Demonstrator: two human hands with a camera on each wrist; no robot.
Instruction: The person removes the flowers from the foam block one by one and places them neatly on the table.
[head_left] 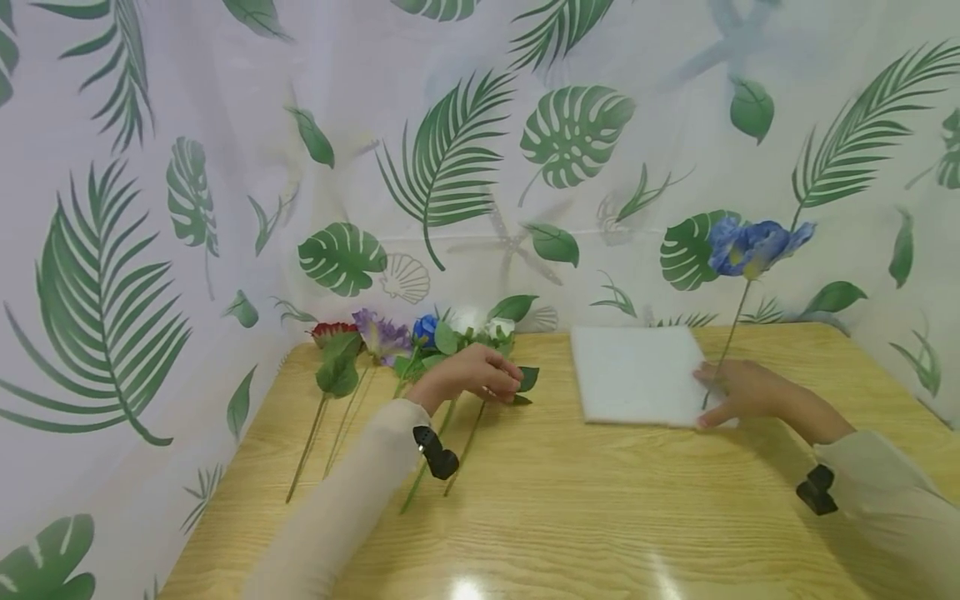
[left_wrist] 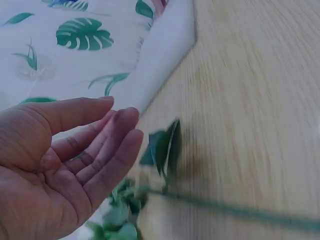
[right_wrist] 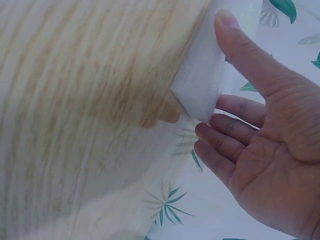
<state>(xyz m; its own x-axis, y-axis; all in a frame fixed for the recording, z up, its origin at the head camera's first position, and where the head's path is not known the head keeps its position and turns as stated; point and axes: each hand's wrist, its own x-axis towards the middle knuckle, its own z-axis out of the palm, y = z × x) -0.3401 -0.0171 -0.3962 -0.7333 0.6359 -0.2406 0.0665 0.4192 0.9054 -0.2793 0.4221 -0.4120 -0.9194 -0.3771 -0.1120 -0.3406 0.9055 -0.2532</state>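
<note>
A blue artificial flower (head_left: 757, 247) stands tilted upright at the right, its thin stem running down to the right side of a white foam slab (head_left: 637, 375). My right hand (head_left: 746, 392) is at that side of the foam slab, with the lower stem between thumb and fingers in the head view. In the right wrist view, the thumb and relaxed fingers of my right hand (right_wrist: 265, 120) are spread apart at the foam corner (right_wrist: 197, 95). My left hand (head_left: 474, 372) holds nothing, its fingers loosely bent over white flowers (head_left: 501, 328) with green leaves (left_wrist: 162, 150).
On the left of the wooden table (head_left: 540, 517) lie more stemmed flowers: a red one (head_left: 332, 331), a purple one (head_left: 384, 335) and a blue one (head_left: 425, 330). A leaf-printed curtain (head_left: 465, 283) hangs behind the table and along its left side.
</note>
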